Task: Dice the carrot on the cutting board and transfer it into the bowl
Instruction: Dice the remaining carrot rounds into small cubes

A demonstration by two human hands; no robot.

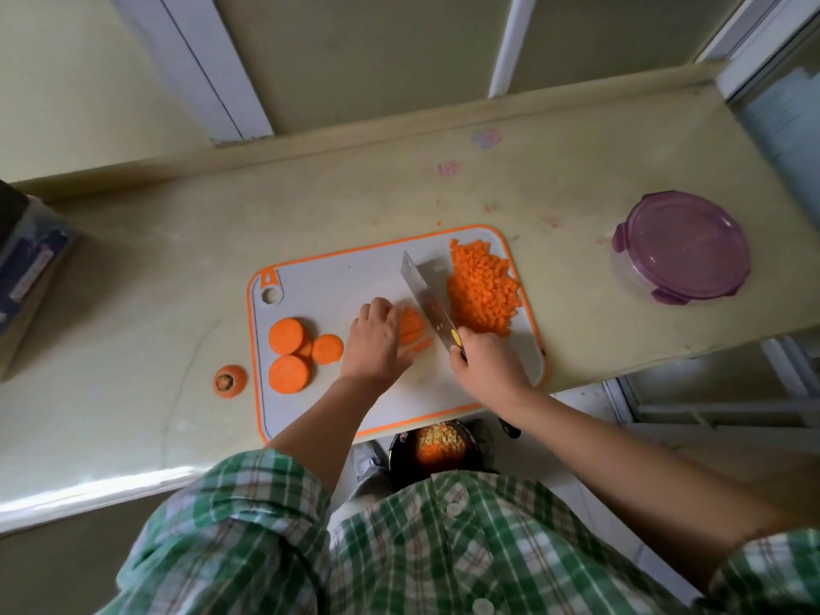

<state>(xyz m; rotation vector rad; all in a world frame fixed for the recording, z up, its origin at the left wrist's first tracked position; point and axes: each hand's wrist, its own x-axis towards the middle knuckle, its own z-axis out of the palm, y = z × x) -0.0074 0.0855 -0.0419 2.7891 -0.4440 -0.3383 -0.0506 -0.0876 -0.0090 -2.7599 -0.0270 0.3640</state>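
Orange-rimmed cutting board (pixel 337 277) in the middle of the counter (pixel 577 193), head cam only. Left hand (pixel 377 339) bent over a half-sliced carrot chunk (pixel 412 326) at board centre, pinning it flat. Right hand (pixel 488 366) wrapped tight round the knife (pixel 426 295) handle, blade down just right of the chunk. Big diced pile (pixel 481 290) on far-right of board, a few thick rounds (pixel 286 335) on the left, stem end (pixel 229 380) off the board, further left. Dark bowl (pixel 437 450) w/ dice in it, below the near counter edge. Prob firm + stiff, light, bit slick on cut faces. Best pinned flat-side down, fingertips tucked back from the blade.
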